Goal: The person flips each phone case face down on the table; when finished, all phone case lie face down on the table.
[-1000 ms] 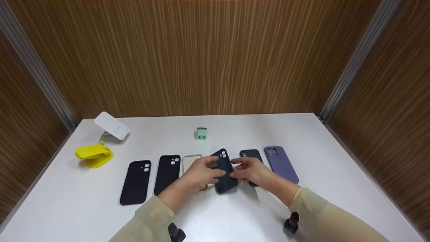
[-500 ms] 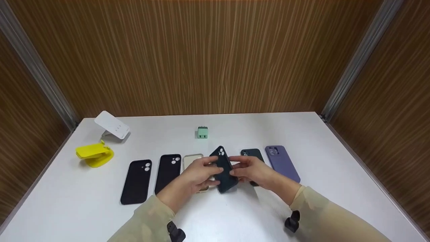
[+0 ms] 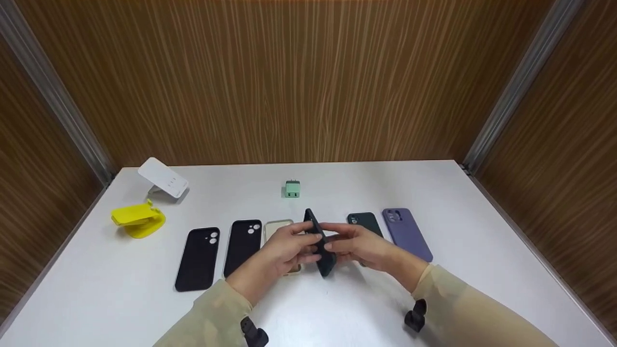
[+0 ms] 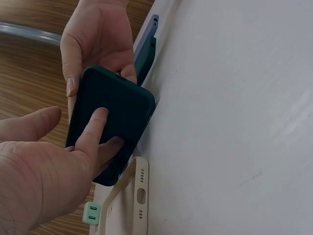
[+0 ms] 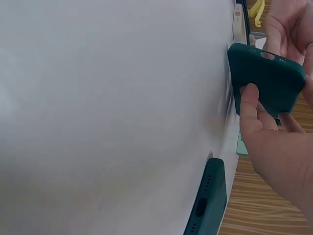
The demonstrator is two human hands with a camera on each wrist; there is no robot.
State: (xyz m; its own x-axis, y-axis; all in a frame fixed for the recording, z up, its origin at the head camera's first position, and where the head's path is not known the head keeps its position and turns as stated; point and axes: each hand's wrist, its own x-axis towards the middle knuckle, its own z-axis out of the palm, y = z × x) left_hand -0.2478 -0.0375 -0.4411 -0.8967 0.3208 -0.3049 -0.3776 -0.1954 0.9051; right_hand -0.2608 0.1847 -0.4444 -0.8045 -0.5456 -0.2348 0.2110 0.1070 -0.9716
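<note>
A dark green phone case point(image 3: 328, 264) stands steeply tilted between my hands, its narrow side toward the head camera. My left hand point(image 3: 284, 248) holds it from the left; in the left wrist view, fingers point(image 4: 93, 128) lie against its inner face. From the other side my right hand point(image 3: 364, 248) grips it, with fingertips point(image 5: 251, 92) on its outer back in the right wrist view. Left of it a cream phone case point(image 3: 276, 230) lies partly hidden by my left hand. Another dark green phone case point(image 3: 365, 220) is partly covered by my right hand.
Two black phone cases point(image 3: 197, 260) lie at left on the white table point(image 3: 308, 318); a purple phone case point(image 3: 408, 236) lies at right. A mint green charger plug point(image 3: 292, 189) sits behind. Yellow point(image 3: 137, 219) and white stands point(image 3: 161, 176) occupy the far left. Wood-grain panels enclose the table.
The held dark green case has turned from showing its broad face to showing its narrow side. Both hands have closed in around it, the right one shifting slightly left.
</note>
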